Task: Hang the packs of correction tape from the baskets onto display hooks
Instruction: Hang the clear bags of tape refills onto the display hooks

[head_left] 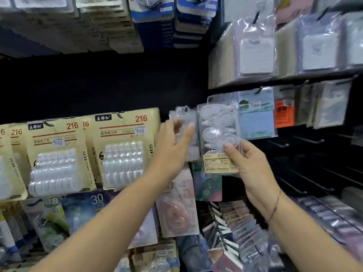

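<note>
The right hand (250, 165) pinches the card bottom of the correction tape pack (218, 130), held up beside the display hook (185, 109), while the left hand (172, 140) is spread; the pack seems light, stiff and slippery.

The pack of correction tape (218, 138) stands upright mid-wall, its lower end pinched in the right grip (251, 167). Just to its left a hanging pack (183, 118) sits on a hook (185, 109), with the left grip (172, 140) in front of it, fingers extended against it. Left of both hang large carded packs (125, 150) side by side; right of the held pack hang notepads (257, 118), then bare hooks (306, 141) further right, while below it hangs a single-dispenser pack (176, 205) with rows of small booklets (237, 222) to that pack's right.
</note>
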Action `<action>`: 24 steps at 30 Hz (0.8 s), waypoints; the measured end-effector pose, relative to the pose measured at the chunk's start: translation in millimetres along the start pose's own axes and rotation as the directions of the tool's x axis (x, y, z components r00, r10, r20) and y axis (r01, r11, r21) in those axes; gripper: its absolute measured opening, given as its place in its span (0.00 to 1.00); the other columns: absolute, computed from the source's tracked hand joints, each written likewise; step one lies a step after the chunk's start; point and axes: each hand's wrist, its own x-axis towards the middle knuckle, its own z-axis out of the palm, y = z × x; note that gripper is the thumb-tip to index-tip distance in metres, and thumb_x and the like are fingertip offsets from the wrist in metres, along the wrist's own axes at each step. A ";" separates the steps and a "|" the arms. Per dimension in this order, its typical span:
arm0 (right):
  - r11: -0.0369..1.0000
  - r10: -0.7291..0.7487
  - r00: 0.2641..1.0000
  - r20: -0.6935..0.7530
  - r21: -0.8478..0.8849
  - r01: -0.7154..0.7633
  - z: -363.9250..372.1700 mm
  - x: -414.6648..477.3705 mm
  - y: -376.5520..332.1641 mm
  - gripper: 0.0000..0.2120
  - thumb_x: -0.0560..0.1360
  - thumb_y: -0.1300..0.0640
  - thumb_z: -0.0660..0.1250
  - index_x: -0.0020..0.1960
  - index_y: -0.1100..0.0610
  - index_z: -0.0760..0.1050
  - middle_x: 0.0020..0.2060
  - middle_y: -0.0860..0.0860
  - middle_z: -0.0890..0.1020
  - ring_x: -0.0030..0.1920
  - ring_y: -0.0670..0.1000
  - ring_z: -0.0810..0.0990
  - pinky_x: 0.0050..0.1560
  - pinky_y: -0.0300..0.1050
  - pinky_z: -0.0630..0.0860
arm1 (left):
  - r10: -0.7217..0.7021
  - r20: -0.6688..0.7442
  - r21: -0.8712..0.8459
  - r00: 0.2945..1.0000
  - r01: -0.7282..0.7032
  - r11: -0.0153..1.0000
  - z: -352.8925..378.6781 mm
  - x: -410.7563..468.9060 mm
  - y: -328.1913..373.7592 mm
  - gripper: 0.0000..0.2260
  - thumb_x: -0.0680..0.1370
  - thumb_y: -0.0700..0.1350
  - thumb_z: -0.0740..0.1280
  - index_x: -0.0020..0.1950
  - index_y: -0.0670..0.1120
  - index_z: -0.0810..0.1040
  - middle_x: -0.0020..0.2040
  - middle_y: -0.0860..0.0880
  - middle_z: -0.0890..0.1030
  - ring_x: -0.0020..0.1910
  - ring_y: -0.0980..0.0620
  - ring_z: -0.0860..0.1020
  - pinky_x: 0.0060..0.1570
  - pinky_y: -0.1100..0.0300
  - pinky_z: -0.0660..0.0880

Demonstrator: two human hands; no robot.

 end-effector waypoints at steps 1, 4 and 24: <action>1.000 -0.008 0.999 -0.037 -0.005 0.008 -5.4 7.3 -2.6 0.09 0.75 0.55 0.68 0.45 0.62 0.77 0.39 0.57 0.82 0.39 0.52 0.81 0.38 0.44 0.79 | 0.057 -0.008 0.054 0.998 -0.056 0.997 -2.3 12.1 3.2 0.21 0.81 0.58 0.58 0.70 0.50 0.69 0.67 0.52 0.72 0.66 0.56 0.70 0.68 0.56 0.68; 0.998 -0.027 0.996 -0.084 -0.056 0.022 -18.4 22.0 -5.3 0.12 0.78 0.57 0.67 0.45 0.67 0.74 0.38 0.58 0.78 0.39 0.53 0.78 0.39 0.45 0.76 | 0.151 0.031 0.218 0.988 -0.155 0.964 -4.3 41.1 6.7 0.23 0.83 0.56 0.58 0.76 0.48 0.65 0.74 0.52 0.69 0.72 0.55 0.66 0.72 0.57 0.62; 0.999 -0.019 0.985 -0.170 -0.050 0.010 -14.4 11.8 16.9 0.11 0.78 0.53 0.67 0.45 0.60 0.80 0.42 0.62 0.84 0.45 0.64 0.84 0.48 0.62 0.79 | 0.126 0.137 0.227 0.982 -0.155 0.961 -1.5 59.5 -15.4 0.22 0.83 0.56 0.58 0.75 0.52 0.65 0.73 0.55 0.71 0.73 0.58 0.66 0.63 0.62 0.63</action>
